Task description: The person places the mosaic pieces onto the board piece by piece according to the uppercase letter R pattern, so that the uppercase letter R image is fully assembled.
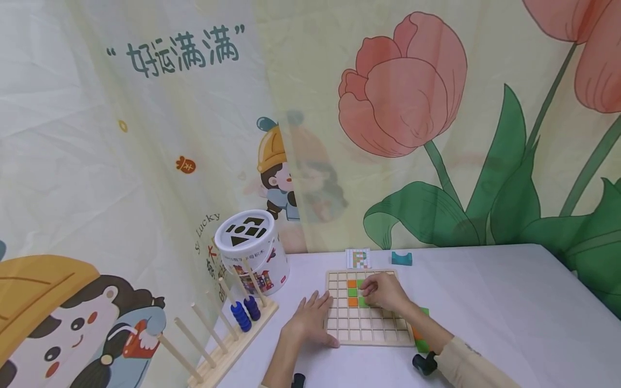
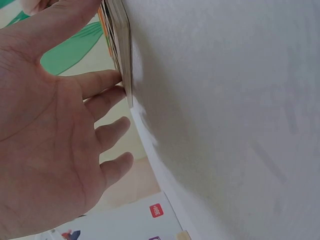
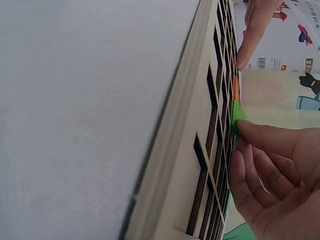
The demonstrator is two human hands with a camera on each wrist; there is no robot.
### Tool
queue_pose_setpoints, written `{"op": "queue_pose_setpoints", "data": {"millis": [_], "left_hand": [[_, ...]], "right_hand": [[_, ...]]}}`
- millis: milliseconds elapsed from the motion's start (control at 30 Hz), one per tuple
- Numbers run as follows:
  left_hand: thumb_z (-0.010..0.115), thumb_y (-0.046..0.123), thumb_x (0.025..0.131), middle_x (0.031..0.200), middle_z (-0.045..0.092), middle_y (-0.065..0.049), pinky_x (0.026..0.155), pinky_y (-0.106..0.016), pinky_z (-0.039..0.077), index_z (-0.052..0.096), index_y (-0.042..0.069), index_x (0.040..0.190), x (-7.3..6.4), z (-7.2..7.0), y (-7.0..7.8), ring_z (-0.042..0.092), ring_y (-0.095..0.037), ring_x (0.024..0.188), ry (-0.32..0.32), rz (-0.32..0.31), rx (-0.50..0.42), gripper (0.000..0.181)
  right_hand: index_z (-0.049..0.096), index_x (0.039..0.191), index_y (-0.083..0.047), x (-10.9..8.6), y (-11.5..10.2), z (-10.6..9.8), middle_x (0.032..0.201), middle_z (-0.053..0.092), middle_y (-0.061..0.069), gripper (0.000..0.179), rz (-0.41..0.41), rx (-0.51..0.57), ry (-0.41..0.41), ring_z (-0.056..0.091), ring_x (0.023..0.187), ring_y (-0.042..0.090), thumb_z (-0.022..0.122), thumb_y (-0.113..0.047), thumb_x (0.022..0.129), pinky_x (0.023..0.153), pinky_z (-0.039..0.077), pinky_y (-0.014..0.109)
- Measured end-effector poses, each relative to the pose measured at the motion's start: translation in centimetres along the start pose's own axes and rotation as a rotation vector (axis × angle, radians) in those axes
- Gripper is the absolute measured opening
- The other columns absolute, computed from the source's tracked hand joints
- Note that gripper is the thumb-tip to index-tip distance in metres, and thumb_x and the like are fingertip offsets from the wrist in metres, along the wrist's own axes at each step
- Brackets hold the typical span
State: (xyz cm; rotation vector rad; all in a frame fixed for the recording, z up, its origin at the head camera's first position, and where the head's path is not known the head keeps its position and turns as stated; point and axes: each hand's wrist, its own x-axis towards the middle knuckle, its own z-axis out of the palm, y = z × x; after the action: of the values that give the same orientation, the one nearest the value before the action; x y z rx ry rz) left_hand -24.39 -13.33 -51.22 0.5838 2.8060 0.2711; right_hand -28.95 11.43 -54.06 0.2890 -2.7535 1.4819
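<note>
A wooden grid board (image 1: 368,337) lies on the white table, with orange tiles (image 1: 352,302) and green tiles (image 1: 352,292) set in some upper cells. My right hand (image 1: 387,292) reaches over those tiles. In the right wrist view its thumb and finger pinch a small green tile (image 3: 235,117), which stands tilted up from the grid. Flat along the board's left edge, my left hand (image 1: 310,321) has its fingers spread. Two of its fingertips meet the board's side (image 2: 125,60) in the left wrist view.
Beyond the board lie a colored pattern card (image 1: 358,258) and a teal arched block (image 1: 401,259). A white shape-sorter bucket (image 1: 280,269) and a wooden peg stand (image 1: 242,345) with blue beads (image 1: 240,317) are at left. Loose green and orange tiles (image 1: 423,346) sit beside the right forearm.
</note>
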Motion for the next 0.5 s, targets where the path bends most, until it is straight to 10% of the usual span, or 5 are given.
{"op": "queue_pose_setpoints", "data": {"millis": [500], "left_hand": [[0.089,0.058,0.073,0.169,0.034,-0.004,0.127,-0.055,0.021,0.041,0.012,0.16,0.3,0.1,-0.2,0.024,-0.032,0.158,-0.007,-0.001,0.01,0.11]], "right_hand": [[0.078,0.097,-0.007,-1.3,0.5,-2.9,0.079,0.071,-0.003,0.017,0.022,-0.007,0.037,0.066,0.075,0.014,0.081,0.003,0.084,0.066,0.057,0.028]]}}
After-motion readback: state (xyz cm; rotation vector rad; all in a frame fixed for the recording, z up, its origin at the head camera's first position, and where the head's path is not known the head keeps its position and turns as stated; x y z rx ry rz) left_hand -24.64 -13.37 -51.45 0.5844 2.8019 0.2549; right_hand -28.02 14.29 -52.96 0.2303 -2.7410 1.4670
